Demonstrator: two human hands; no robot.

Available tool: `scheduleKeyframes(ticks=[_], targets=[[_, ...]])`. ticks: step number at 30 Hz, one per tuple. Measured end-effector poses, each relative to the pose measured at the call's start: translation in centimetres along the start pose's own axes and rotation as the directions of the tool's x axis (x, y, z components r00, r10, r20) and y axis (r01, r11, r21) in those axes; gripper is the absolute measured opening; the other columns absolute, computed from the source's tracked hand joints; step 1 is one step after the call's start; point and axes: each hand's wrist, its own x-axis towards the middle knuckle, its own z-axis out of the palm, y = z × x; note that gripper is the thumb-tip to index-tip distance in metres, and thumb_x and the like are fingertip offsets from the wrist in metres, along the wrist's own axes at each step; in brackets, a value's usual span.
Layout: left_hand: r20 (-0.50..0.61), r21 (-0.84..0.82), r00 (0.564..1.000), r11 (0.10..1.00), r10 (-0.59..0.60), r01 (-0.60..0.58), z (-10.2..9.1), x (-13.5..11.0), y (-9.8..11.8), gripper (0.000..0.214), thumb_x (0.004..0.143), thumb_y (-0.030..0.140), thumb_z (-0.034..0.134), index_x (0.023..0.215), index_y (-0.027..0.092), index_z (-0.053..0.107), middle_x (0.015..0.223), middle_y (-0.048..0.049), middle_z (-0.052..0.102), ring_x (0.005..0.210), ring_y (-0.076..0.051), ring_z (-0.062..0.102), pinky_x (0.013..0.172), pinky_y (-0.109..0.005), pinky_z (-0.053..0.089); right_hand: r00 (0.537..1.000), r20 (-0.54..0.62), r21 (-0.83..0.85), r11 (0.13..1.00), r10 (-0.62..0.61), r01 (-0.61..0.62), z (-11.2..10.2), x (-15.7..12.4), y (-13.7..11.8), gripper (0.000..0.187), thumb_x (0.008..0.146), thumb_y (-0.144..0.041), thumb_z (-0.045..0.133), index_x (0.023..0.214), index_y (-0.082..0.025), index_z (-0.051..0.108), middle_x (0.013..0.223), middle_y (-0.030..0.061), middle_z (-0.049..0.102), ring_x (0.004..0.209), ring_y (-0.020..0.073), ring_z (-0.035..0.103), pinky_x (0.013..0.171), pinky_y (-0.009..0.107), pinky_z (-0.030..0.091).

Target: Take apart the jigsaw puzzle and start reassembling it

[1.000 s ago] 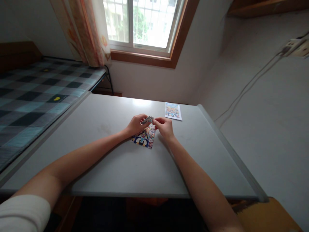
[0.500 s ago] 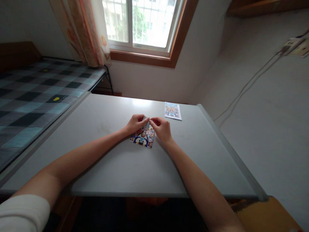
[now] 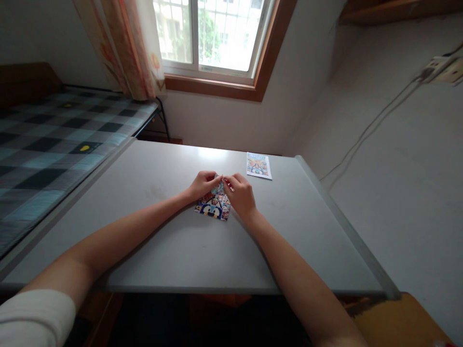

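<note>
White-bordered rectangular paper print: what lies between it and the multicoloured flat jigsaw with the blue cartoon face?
In the head view, the right hand lies between the print and the jigsaw, with grey tabletop showing between hand and print.

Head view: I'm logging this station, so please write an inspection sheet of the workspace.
Surface: grey table, faintly smudged.
Job's things: cartoon picture on the table, far part partly hidden.
Clutter: printed card, loose near the table's far edge.
Left hand: at the picture's far end; grip unclear.
Right hand: close beside it, same end; grip unclear.
Cables: cord slanting down from the wall socket.
Surroundings: window ahead, curtain and checked mattress to the left.
</note>
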Motion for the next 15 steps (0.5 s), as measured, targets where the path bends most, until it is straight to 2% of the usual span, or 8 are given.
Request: scheduleKeyframes(ticks=[4, 7, 9, 11, 15], targets=[[0.003, -0.047, 1.000, 0.999, -0.010, 0.010, -0.1, 0.0, 0.1, 0.050, 0.080, 0.049, 0.058, 0.051, 0.017, 0.032, 0.052, 0.0059, 0.024, 0.051, -0.007, 0.023, 0.046, -0.022, 0.018, 1.000, -0.011, 0.093, 0.996, 0.017, -0.016, -0.3, 0.2, -0.1, 0.018, 0.089, -0.022, 0.052, 0.082, -0.018, 0.068, 0.076, 0.0048, 0.059, 0.069, 0.0156, 0.055, 0.069, 0.028, 0.044], [-0.017, -0.065, 1.000, 0.998, -0.021, 0.020, -0.2, -0.1, 0.4, 0.050, 0.080, 0.051, 0.059, 0.051, 0.017, 0.034, 0.052, 0.0059, 0.025, 0.050, -0.006, 0.024, 0.046, -0.022, 0.019, 0.985, -0.019, 0.281, 0.947, 0.169, -0.156, -0.1, 0.3, -0.1, 0.013, 0.083, -0.025, 0.058, 0.081, -0.018, 0.069, 0.071, 0.0029, 0.059, 0.063, 0.0138, 0.054, 0.064, 0.028, 0.044], [-0.033, -0.056, 0.999, 0.998, -0.018, 0.016, -0.2, -0.3, 0.5, 0.050, 0.080, 0.051, 0.058, 0.052, 0.017, 0.037, 0.052, 0.0057, 0.027, 0.050, -0.007, 0.026, 0.046, -0.022, 0.021, 0.950, 0.018, 0.425, 0.857, 0.313, -0.291, 0.2, 0.3, 0.2, 0.014, 0.078, -0.028, 0.062, 0.083, -0.017, 0.069, 0.068, 0.0014, 0.060, 0.059, 0.0133, 0.054, 0.061, 0.028, 0.044], [-0.035, -0.035, 0.999, 0.999, -0.001, 0.000, -0.1, -0.5, 0.7, 0.048, 0.081, 0.051, 0.058, 0.053, 0.016, 0.041, 0.052, 0.0050, 0.031, 0.051, -0.007, 0.028, 0.047, -0.021, 0.023, 0.900, 0.092, 0.554, 0.729, 0.426, -0.401, 0.5, 0.4, 0.5, 0.020, 0.073, -0.032, 0.065, 0.086, -0.016, 0.069, 0.063, -0.0003, 0.059, 0.057, 0.0128, 0.053, 0.058, 0.027, 0.044], [-0.020, -0.076, 1.000, 0.997, 0.002, -0.004, 0.0, -0.6, 0.8, 0.045, 0.083, 0.051, 0.057, 0.058, 0.015, 0.046, 0.055, 0.0041, 0.036, 0.051, -0.007, 0.033, 0.048, -0.021, 0.027, 0.822, 0.188, 0.732, 0.481, 0.538, -0.482, 0.9, 0.7, 1.3, 0.033, 0.067, -0.037, 0.069, 0.091, -0.016, 0.066, 0.060, -0.0023, 0.060, 0.054, 0.0115, 0.052, 0.055, 0.026, 0.044]])
